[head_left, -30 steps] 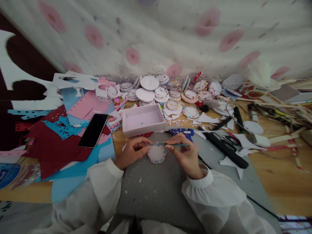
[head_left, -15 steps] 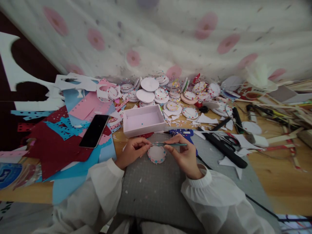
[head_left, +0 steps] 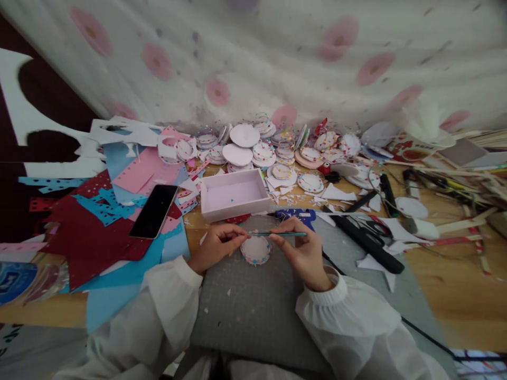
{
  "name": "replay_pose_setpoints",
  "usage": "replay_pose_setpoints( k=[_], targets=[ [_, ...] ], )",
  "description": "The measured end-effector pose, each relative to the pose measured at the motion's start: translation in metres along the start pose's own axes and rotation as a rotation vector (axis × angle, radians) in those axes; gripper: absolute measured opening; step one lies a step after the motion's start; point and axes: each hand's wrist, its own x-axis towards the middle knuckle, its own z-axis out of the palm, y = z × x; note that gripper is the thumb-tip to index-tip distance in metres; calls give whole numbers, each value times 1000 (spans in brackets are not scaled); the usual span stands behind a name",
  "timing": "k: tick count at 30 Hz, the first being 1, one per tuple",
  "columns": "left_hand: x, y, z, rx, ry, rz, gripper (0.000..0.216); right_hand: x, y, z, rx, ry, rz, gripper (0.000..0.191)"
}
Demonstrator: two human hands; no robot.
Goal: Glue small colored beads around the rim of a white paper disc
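My right hand (head_left: 299,252) pinches a pair of slim teal tweezers (head_left: 291,234), held level with the tips pointing left. Those tips reach the fingertips of my left hand (head_left: 219,245), whose thumb and forefinger are closed together. Whatever lies between them is too small to make out. Just below the tweezers, a small round white disc (head_left: 255,249) rests on the grey mat, its rim ringed with blue and pinkish-red dots. It sits between my two hands.
Behind the hands stand an open white box (head_left: 234,196) and a blue glue gun (head_left: 295,215). A phone (head_left: 154,212) lies on coloured paper at left. Several decorated discs crowd the back. Scissors (head_left: 372,229) and a black-handled tool (head_left: 366,244) lie right on the grey mat (head_left: 253,311).
Both hands keep nearly the same pose. The right hand and tweezers shift very slightly, and the whole view drifts a little.
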Motion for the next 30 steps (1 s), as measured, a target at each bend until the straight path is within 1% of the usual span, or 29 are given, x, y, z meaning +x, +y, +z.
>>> replay_pose_setpoints(
  k=[4, 8, 10, 12, 14, 16, 18, 19, 21, 24, 25, 26, 27, 28, 29, 30],
  targets=[
    [0, 1, 0, 19, 11, -14, 27, 0, 1, 0, -13, 10, -38, 6],
    [0, 5, 0, 0, 4, -7, 27, -1, -2, 0, 4, 79, -150, 4],
    [0, 8, 0, -27, -3, 12, 28, -2, -5, 0, -57, 125, -258, 7],
    [-1, 9, 0, -52, -5, 41, 30, -5, -8, 1, -192, 125, -409, 13],
    [-2, 9, -1, -83, -18, 61, 33, -8, -11, 5, -364, 89, -576, 18],
    [-3, 7, -2, -116, -56, 74, 37, -11, -13, 9, -516, 52, -722, 19],
    [-3, 5, -1, -150, -89, 66, 40, -14, -15, 13, -619, 3, -827, 17],
    [-3, 4, -1, -166, -91, 51, 40, -15, -16, 15, -654, -33, -855, 16],
    [-3, 4, 0, -196, -69, 7, 38, -16, -17, 17, -686, -127, -864, 17],
    [-3, 5, 1, -232, -55, -41, 34, -13, -14, 15, -624, -256, -842, 22],
    [-3, 5, 1, -240, -51, -50, 34, -11, -13, 12, -592, -276, -833, 24],
    [-3, 6, 1, -248, -46, -57, 33, -8, -12, 7, -566, -268, -815, 25],
    [-3, 6, 0, -255, -35, -61, 33, -5, -10, 2, -560, -223, -777, 24],
    [-3, 6, -1, -263, -21, -62, 33, -1, -9, -5, -576, -129, -699, 20],
    [-3, 6, -2, -270, -9, -63, 34, 3, -8, -13, -613, -11, -574, 11],
    [-2, 5, -3, -277, -2, -66, 35, 7, -6, -21, -687, 72, -432, 3]
  ],
)
